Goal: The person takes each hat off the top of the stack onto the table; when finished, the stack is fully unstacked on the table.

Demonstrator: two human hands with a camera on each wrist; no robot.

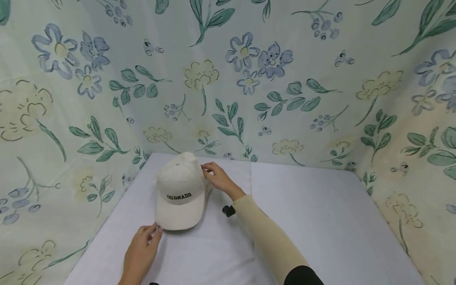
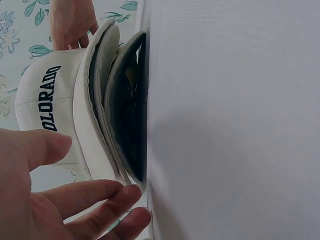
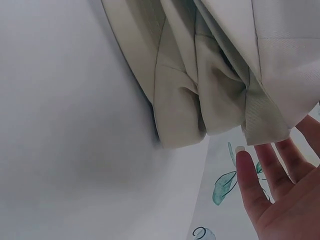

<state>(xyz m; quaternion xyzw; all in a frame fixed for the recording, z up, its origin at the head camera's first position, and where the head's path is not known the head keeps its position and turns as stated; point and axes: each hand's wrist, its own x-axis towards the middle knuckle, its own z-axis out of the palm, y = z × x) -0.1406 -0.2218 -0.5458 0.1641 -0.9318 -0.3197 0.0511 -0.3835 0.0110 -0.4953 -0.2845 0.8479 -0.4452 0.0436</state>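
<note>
A cream baseball cap (image 1: 179, 178) with "COLORADO" in dark letters tops a small stack of caps on the white-covered table, brim toward me. Layered brims (image 2: 97, 100) show in the left wrist view, the lowest with a dark underside. My left hand (image 1: 140, 247) is at the front left corner of the brims, its fingertips at the edge and its thumb apart from them. At the stack's far right side, my right hand (image 1: 222, 180) has its fairly straight fingers against the back of the top cap. Folded cap backs (image 3: 180, 110) hang in layers in the right wrist view.
The white tablecloth (image 1: 320, 221) stretches right of the caps, with a crease running down it. A floral curtain (image 1: 270, 118) closes off the back and both sides. A small black device (image 1: 228, 211) sits at my right wrist.
</note>
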